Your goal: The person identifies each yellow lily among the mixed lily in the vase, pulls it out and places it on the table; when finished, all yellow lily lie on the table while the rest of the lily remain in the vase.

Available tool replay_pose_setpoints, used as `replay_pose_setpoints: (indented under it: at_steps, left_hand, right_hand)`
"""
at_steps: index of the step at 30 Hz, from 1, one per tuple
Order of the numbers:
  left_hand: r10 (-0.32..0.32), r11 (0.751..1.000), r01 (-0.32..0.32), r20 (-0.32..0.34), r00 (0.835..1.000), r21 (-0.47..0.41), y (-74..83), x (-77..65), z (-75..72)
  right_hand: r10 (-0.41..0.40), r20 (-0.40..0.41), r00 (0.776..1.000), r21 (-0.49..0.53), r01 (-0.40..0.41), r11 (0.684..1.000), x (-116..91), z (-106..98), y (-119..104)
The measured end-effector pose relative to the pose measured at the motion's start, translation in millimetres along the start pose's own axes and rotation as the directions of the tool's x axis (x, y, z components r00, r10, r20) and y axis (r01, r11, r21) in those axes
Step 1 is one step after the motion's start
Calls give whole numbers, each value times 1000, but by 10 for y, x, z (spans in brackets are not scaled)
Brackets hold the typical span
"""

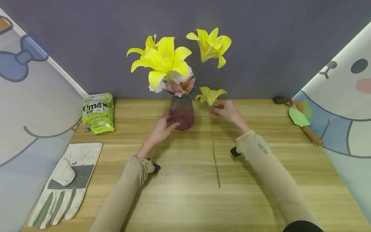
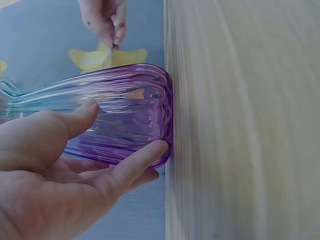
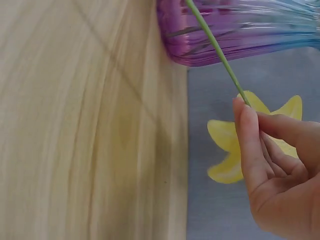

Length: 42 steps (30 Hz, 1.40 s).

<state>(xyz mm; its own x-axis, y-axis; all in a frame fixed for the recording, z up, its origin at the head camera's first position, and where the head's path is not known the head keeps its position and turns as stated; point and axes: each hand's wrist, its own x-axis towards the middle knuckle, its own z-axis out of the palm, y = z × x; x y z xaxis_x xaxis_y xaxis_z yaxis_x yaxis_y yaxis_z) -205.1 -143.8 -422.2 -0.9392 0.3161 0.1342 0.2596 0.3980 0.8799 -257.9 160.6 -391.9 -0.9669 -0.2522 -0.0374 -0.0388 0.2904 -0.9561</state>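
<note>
A ribbed glass vase (image 1: pixel 182 112), purple at the base and bluish toward the neck, stands upright on the table. My left hand (image 1: pixel 161 129) holds it low on its left side; in the left wrist view the thumb lies across the glass and the fingers (image 2: pixel 137 162) go round its lower part. Out of the vase rise large yellow lilies (image 1: pixel 165 59) above pink and white flowers (image 1: pixel 181 84). To the vase's right, my right hand (image 1: pixel 227 112) pinches the green stem (image 3: pixel 220 52) of a single yellow lily (image 1: pixel 210 95) just below its bloom. That stem hangs down toward me.
At the left lie a green fertilizer bag (image 1: pixel 98 112) and a white-and-grey work glove (image 1: pixel 68 180). A small trowel (image 1: pixel 304 124) with a green blade and a dark stone-like object (image 1: pixel 282 100) lie at the right. A dark wall (image 1: pixel 261 48) backs the wooden table (image 1: pixel 185 199).
</note>
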Motion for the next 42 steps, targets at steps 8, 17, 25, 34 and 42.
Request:
replay_pose_setpoints:
  at_steps: [8, 17, 25, 34, 42]
  left_hand:
    - [0, 1000, 0, 0, 1000, 11, 23, 10, 3]
    - [-12, 1000, 12, 4, 1000, -13, -4, -6, -5]
    - [-11, 1000, 11, -13, 1000, 27, -15, -37, 15]
    - [-6, 1000, 6, -8, 1000, 27, -3, -27, 9]
    - [3, 999, -3, -3, 1000, 44, -4, -68, 8]
  right_hand:
    - [37, 29, 999, -55, -35, 998, 91, 132, 73]
    - [61, 24, 998, -156, -56, 986, 140, 223, 71]
    - [-109, 11, 994, -353, 106, 930, 25, 113, -179]
    - [-346, -238, 908, 182, 391, 902, -78, 166, -877]
    - [-379, -382, 843, 305, 502, 809, 37, 378, -1055]
